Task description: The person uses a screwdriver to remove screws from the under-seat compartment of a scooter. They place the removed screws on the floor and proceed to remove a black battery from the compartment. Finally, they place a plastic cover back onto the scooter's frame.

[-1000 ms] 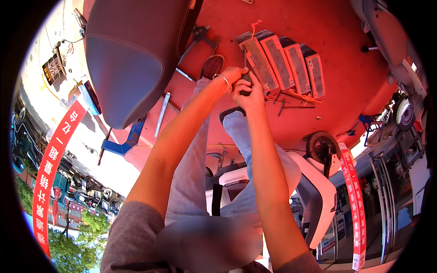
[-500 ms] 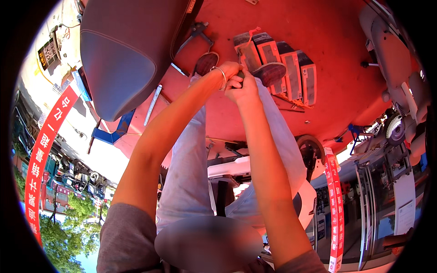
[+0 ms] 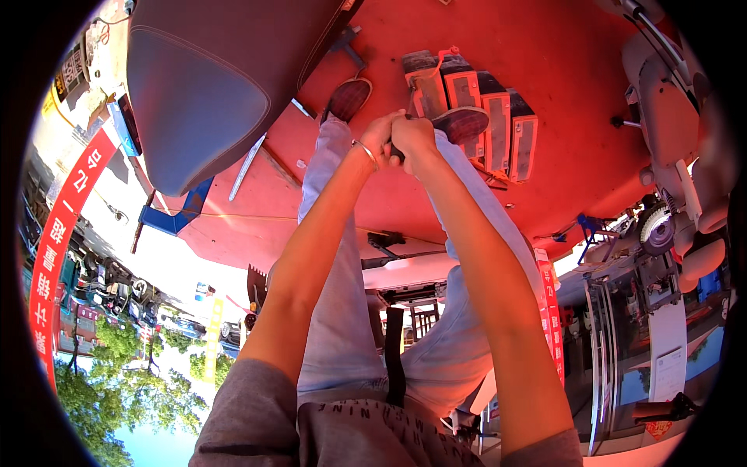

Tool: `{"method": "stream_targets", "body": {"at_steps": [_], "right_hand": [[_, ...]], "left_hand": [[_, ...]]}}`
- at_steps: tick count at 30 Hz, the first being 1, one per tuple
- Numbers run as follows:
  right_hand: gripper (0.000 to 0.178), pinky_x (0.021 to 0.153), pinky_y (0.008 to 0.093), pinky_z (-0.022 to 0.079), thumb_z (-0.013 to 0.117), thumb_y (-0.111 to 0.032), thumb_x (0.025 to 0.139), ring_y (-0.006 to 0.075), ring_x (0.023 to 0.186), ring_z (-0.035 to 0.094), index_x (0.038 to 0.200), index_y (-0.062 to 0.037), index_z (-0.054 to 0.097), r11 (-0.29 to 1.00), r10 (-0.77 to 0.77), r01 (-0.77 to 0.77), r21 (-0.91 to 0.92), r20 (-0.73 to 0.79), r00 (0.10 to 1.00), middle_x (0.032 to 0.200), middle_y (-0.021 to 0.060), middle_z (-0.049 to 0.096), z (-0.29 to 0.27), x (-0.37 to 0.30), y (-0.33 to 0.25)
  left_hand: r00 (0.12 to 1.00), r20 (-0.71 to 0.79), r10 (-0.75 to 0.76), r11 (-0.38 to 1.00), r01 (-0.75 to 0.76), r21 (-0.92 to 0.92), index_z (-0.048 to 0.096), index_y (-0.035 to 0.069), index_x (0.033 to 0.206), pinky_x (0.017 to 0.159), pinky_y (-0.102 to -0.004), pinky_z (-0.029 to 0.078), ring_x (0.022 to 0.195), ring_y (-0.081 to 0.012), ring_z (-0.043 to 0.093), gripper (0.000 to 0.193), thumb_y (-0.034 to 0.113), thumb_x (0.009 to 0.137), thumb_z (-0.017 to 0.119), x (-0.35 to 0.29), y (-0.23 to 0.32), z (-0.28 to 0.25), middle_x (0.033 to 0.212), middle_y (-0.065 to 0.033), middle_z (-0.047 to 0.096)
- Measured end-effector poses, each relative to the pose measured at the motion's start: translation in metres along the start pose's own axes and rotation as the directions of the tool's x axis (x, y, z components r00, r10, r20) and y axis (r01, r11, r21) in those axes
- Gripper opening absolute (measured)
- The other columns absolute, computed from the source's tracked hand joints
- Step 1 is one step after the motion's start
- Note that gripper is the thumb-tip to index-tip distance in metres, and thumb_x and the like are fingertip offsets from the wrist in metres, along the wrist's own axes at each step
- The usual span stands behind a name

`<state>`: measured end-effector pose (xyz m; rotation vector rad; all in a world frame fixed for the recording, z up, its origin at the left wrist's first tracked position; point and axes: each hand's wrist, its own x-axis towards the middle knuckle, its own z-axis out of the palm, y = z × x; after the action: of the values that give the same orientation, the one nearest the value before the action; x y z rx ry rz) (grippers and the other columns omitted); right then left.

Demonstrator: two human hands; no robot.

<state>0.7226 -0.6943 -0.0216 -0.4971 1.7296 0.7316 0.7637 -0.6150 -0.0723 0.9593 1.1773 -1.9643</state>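
Observation:
Out over my knees, my left hand (image 3: 381, 137) and my right hand (image 3: 415, 135) are closed together, touching each other. My right fingers wrap round a dark-handled tool (image 3: 397, 153) whose handle end shows below the fist. A thin shaft seems to rise above the hands; its tip is too small to make out, and most of the tool is hidden by my fingers. My left fingers press against the same grip. Just beyond my hands is an open tiered toolbox (image 3: 498, 128), orange with dark trays.
A large dark vehicle seat (image 3: 202, 86) stands close on the left, above a blue metal stand (image 3: 183, 214). A silver metal strip (image 3: 247, 167) lies on the red floor covering (image 3: 576, 148). My shoes (image 3: 348, 99) flank the hands. Scooters (image 3: 669, 117) stand at right.
My hands have shifted slightly and gripped closer together round the dark-handled tool. My view has tilted, showing more of my shirt.

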Motion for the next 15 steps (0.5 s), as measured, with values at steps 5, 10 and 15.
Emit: {"method": "stream_targets", "body": {"at_steps": [5, 10, 15], "right_hand": [[0.043, 0.051, 0.0401, 0.045, 0.046, -0.037, 0.086, 0.0299, 0.057, 0.059, 0.079, 0.0041, 0.055, 0.324, -0.821, 0.338, -0.884, -0.085, 0.564, 0.065, 0.0173, 0.058, -0.031, -0.002, 0.039], [0.039, 0.053, 0.0417, 0.046, 0.048, -0.035, 0.085, 0.0340, 0.063, 0.059, 0.084, 0.0032, 0.053, 0.738, -0.663, 0.450, -0.503, -0.416, 0.622, 0.079, 0.0211, 0.058, -0.037, -0.009, 0.051], [0.025, 0.051, 0.0378, 0.046, 0.057, -0.024, 0.080, 0.0309, 0.063, 0.058, 0.088, -0.0008, 0.051, 0.167, -0.985, 0.538, -0.826, -0.117, 0.126, 0.082, 0.0137, 0.056, -0.045, -0.013, 0.059]], "left_hand": [[0.974, 0.159, 0.160, 0.982, -0.173, 0.071, 0.055, 0.006, 0.076, 0.064, -0.0343, 0.047, 0.061, -0.0168, 0.056, 0.027, 0.031, 0.087, 0.053, 0.047, -0.027, -0.010, 0.065, -0.0049, 0.058], [0.967, 0.113, 0.229, 0.964, -0.242, 0.114, 0.056, 0.003, 0.093, 0.071, -0.0338, 0.047, 0.077, -0.0181, 0.058, 0.024, 0.026, 0.087, 0.052, 0.043, -0.020, 0.005, 0.085, -0.0092, 0.061], [0.541, 0.080, 0.837, 0.085, -0.273, 0.958, 0.054, 0.003, 0.101, 0.077, -0.0388, 0.046, 0.091, -0.0305, 0.057, 0.027, 0.019, 0.080, 0.057, 0.077, 0.015, -0.001, 0.098, -0.0197, 0.058]]}}
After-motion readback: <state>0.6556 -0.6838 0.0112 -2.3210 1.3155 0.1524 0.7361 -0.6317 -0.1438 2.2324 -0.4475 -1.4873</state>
